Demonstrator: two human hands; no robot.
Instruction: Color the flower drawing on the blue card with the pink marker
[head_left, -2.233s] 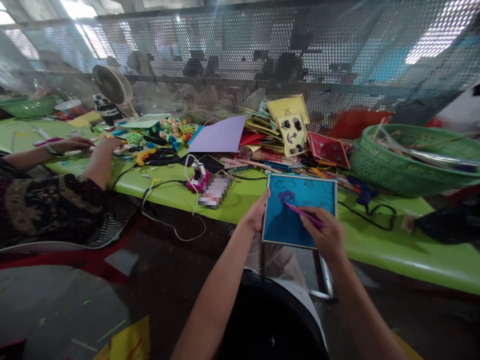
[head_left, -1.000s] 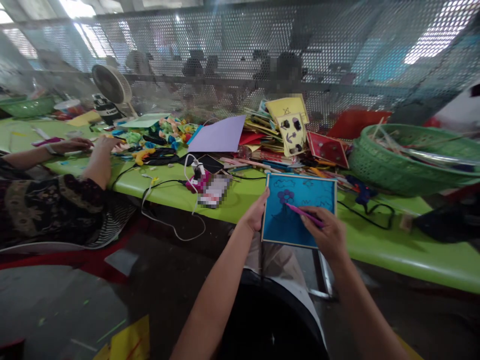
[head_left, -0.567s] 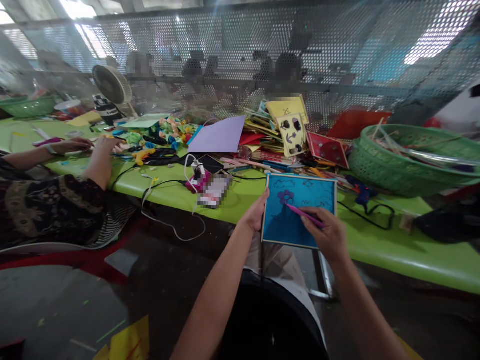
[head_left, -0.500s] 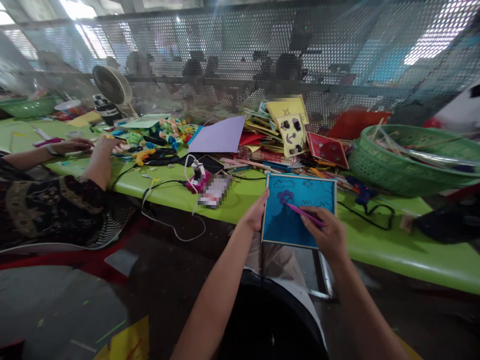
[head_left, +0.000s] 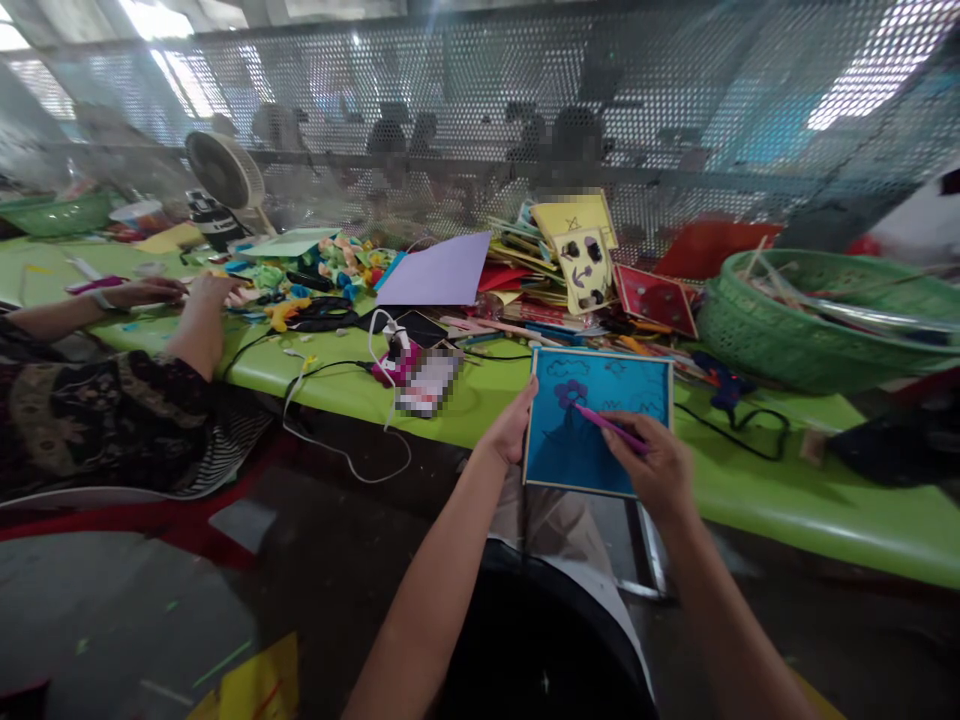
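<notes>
**Pen on a blue card at the near edge of the surface**

The left hand (head_left: pixel 511 428) grips the left edge of a blue card (head_left: pixel 592 425), thumb on top, holding it tilted up off the near edge of the green surface (head_left: pixel 787 490). The right hand (head_left: pixel 651 462) is closed around a pink pen (head_left: pixel 609 427), whose tip touches the card just below a small purple flower shape drawn near its upper left. The card has a pale border and faint cloud outlines along its top.

Just left of the card lies a pink charger (head_left: pixel 396 362) with a white cable (head_left: pixel 352 455) hanging over the near edge. Farther back sits a heap of coloured paper and cards (head_left: pixel 555 270), with a lilac sheet (head_left: pixel 439 270) leaning at its left. A green basket (head_left: pixel 817 320) stands at the far right, and a black cable (head_left: pixel 742 430) loops on the surface between it and the card.

At the far left another person's hands (head_left: pixel 187 295) rest on the surface among small bright scraps, near a small white fan (head_left: pixel 225 172).
</notes>
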